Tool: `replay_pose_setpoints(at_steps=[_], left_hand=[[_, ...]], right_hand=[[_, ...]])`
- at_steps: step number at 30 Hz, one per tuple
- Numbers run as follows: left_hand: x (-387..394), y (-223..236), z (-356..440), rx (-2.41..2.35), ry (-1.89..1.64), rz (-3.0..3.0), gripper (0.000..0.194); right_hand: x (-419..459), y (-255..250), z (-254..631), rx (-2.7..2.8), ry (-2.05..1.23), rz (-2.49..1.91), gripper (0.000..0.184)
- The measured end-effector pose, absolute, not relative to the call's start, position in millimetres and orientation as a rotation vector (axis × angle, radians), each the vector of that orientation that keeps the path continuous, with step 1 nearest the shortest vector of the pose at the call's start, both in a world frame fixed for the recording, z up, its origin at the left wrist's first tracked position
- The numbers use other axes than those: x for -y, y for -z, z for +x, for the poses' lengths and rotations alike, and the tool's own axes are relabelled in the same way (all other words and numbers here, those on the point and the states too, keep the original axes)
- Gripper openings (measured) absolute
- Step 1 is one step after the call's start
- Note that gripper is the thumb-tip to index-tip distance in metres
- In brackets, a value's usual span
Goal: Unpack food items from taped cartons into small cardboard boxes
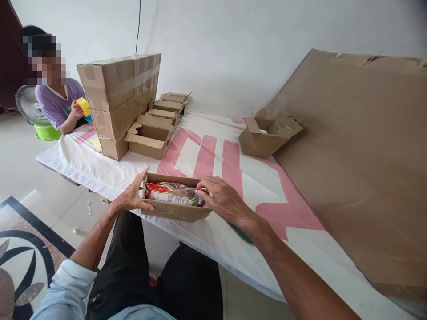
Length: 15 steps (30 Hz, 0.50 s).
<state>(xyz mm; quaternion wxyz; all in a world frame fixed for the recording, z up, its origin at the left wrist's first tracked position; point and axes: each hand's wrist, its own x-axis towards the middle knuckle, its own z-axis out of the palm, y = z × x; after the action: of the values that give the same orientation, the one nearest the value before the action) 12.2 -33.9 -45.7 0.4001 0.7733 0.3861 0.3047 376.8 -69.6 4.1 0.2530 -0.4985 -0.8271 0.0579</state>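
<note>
An open cardboard box rests at the table's near edge in front of me. Inside lies a plastic packet, red and clear with printed text. My left hand grips the box's left end, thumb on the near side and fingers at the far corner. At the other end, my right hand is closed over the packet's red tip, its fingers partly inside the box. A green object shows in part beneath my right forearm.
Sealed cartons are stacked at the left, beside a row of open boxes. Another open box stands near a large cardboard sheet on the right. Behind the stack, a person holds a yellow ring-shaped object.
</note>
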Motion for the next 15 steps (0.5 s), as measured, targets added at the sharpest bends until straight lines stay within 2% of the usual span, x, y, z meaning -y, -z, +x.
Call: replay_pose_setpoints(at_steps=[7,15], left_hand=[[36.0,60.0,17.1,-0.951,-0.832,1.927,0.175],[37.5,68.6,17.5,-0.902,-0.862,1.978,0.17]], right_hand=[[61.8,4.6,381.3,2.252,-0.13,-1.364,0.018],[65.8,8.2,377.5,2.164,-0.094,-1.338,0.02]])
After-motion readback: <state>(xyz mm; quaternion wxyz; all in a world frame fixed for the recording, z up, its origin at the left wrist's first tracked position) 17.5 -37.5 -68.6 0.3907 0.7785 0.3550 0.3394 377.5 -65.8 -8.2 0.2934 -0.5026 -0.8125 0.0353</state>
